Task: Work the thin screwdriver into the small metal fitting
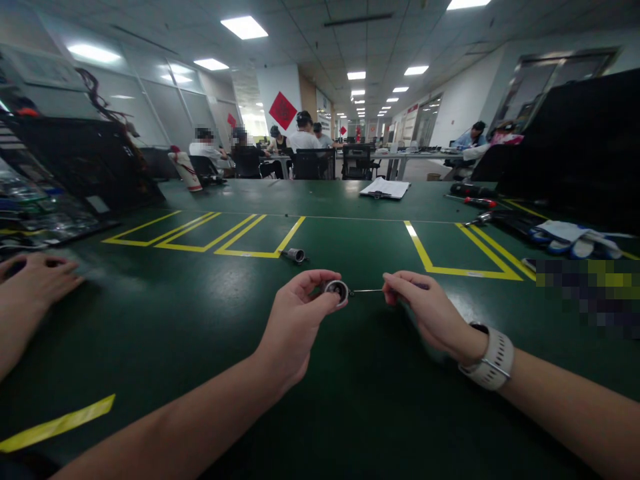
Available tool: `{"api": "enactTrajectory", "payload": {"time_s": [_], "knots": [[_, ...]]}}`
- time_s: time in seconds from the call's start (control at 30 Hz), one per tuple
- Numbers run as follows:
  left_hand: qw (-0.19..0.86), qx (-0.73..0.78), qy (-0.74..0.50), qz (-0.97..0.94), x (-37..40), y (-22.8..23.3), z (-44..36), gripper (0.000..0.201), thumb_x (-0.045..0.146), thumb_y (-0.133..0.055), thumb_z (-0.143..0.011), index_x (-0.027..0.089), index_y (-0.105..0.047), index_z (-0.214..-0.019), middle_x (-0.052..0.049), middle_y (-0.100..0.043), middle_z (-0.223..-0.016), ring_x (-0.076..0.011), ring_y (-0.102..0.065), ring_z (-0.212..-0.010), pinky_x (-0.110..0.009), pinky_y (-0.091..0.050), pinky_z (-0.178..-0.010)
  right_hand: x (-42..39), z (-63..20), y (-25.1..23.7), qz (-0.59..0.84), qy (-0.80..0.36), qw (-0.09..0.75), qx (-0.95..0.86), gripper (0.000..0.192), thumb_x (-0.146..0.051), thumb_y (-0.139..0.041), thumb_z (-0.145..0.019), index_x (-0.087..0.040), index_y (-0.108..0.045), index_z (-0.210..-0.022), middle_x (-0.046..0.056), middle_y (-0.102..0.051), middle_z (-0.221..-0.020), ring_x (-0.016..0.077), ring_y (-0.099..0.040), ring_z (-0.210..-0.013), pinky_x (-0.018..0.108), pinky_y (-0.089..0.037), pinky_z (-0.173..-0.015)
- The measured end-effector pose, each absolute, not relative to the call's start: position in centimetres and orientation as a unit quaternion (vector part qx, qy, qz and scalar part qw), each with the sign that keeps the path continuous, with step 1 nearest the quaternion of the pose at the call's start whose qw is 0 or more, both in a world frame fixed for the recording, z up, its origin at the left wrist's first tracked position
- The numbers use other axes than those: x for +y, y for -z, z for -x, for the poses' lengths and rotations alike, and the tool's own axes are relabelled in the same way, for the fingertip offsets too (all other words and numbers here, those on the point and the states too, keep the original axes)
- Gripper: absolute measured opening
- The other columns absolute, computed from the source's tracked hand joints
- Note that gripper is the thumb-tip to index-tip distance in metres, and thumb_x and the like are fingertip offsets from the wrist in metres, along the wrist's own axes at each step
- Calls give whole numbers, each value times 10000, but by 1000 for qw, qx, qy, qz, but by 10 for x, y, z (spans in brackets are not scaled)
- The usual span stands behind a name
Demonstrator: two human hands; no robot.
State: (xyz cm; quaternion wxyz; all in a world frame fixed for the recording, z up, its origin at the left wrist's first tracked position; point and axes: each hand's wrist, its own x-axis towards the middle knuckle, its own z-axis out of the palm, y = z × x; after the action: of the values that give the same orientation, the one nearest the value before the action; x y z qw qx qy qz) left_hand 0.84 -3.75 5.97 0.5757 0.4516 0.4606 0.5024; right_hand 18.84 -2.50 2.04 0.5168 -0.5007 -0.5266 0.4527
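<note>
Left hand (295,320) grip pinching metal ring (336,291), right hand (425,310) pinching thin tool (367,291)

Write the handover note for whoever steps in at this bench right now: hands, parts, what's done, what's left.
Left hand: pinching a small metal ring between thumb and fingers, held above the green table.
Right hand: gripping a thin metal tool, its tip at the ring's edge.
A small metal cylinder lies loose on the table just beyond the hands.
Screwdrivers and gloves sit far right; a clipboard further back.
Another person's hand rests on the table at far left.
Done: ring and tool picked up and brought together.
Left: the cylinder is untouched.
</note>
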Motion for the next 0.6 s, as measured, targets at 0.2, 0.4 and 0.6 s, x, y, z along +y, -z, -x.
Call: {"api": "enactTrajectory", "payload": {"time_s": [0.2, 0.4, 0.6], "knots": [[584, 459, -503, -442, -38, -60, -9, 192, 87, -652, -669, 125, -618, -855, -62, -659, -884, -178, -633, -851, -326, -511, -816, -24, -189, -14, 516, -453, 477, -549, 292, -413, -556, -806, -141, -611, -711, 4, -576, -671, 140, -524, -675, 309, -401, -684], [586, 461, -495, -448, -39, -58, -9, 194, 93, -655, -668, 129, -626, -857, -61, -658, -878, -179, -630, -851, -335, -508, -821, -24, -189, -14, 535, -421, 443, -583, 308, -425, -527, -820, -146, -610, -721, 9, -583, -682, 152, -541, -683, 321, -416, -678], [592, 457, -487, -452, -39, -58, -8, 250, 113, -665, -654, 130, -626, -901, -67, -662, -888, -186, -624, -864, -360, -485, -848, -26, -193, -28, 562, -344, 397, -638, 300, -356, -503, -813, -163, -588, -599, -1, -551, -563, 147, -521, -570, 295, -384, -565]]}}
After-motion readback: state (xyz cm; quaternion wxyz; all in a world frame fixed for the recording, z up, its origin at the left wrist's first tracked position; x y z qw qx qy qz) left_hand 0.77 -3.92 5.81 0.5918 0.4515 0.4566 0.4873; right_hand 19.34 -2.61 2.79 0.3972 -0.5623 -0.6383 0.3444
